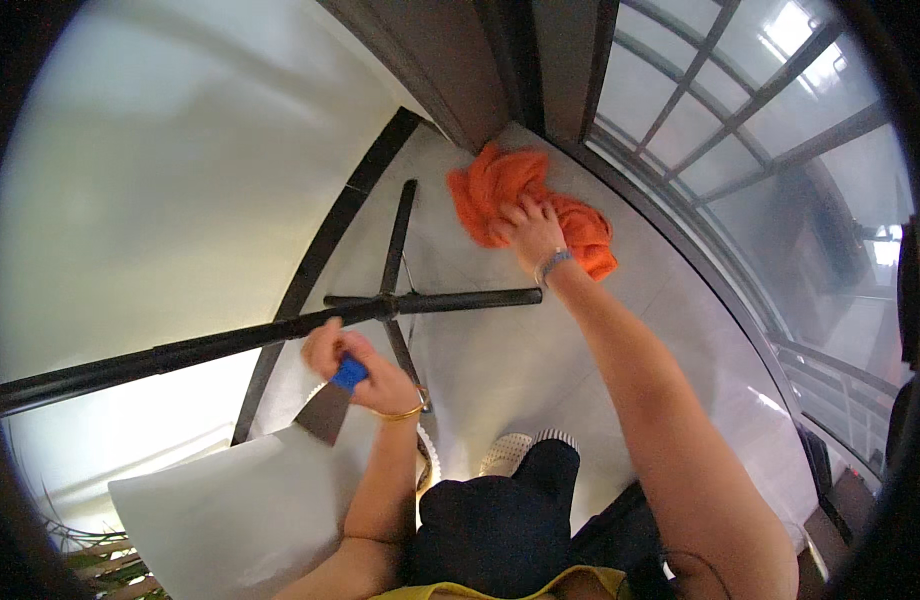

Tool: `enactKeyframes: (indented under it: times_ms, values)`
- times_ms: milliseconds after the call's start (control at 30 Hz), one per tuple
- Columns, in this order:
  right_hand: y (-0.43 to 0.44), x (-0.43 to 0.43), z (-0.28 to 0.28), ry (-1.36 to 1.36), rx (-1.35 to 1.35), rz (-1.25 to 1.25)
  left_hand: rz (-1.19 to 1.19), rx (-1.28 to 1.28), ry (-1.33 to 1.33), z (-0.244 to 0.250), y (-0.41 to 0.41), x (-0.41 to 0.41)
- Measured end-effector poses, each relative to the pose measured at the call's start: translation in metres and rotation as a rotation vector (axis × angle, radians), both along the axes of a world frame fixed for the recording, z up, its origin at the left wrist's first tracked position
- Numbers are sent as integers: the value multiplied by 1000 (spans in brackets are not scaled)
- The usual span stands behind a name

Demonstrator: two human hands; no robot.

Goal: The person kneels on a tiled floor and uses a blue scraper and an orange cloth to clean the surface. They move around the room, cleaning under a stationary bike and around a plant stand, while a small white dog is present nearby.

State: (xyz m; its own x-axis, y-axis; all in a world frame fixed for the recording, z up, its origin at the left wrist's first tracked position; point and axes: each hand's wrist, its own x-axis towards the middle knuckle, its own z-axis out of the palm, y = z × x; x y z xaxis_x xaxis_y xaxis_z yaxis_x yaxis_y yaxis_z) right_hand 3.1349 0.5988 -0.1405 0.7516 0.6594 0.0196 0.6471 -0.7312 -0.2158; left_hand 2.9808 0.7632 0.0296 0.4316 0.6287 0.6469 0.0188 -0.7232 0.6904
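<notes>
A bunched orange cloth (587,229) lies on the light grey tiled floor (640,300), close to the corner of a dark frame. My right hand (533,229) rests on top of it, fingers curled into its folds. My left hand (374,375) is closed around a blue handle (349,373). Below that handle a flat dark piece (325,412) shows, perhaps a scraper blade; I cannot tell whether the two are joined. Just beyond my left hand stands a black pole (227,341) with splayed legs (467,301).
A dark-framed glass door or window with a grid (730,97) borders the floor on the right. On the left is a pale panel (190,187) with a black edge (332,217). A white sheet-like surface (235,510) is at lower left. My shoes (505,454) are below.
</notes>
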Motion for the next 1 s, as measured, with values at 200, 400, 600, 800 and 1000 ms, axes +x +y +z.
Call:
enactKeyframes:
  times_ms: [200, 400, 600, 800, 1000]
  values:
    - [-53, -50, 18, 171, 52, 173, 292, 130, -256, 96, 7, 9]
    - [-32, -75, 27, 364, 283, -149, -108, -399, -402, 113, 20, 22]
    - [20, -94, 52, 327, 233, -21, -222, -613, -384, 124, 0, 20]
    - [-61, -109, 70, 184, 126, -157, -382, -844, -217, 135, -61, 0]
    - [-147, -108, 73, 179, -28, -335, -797, -861, -92, 114, -132, -7]
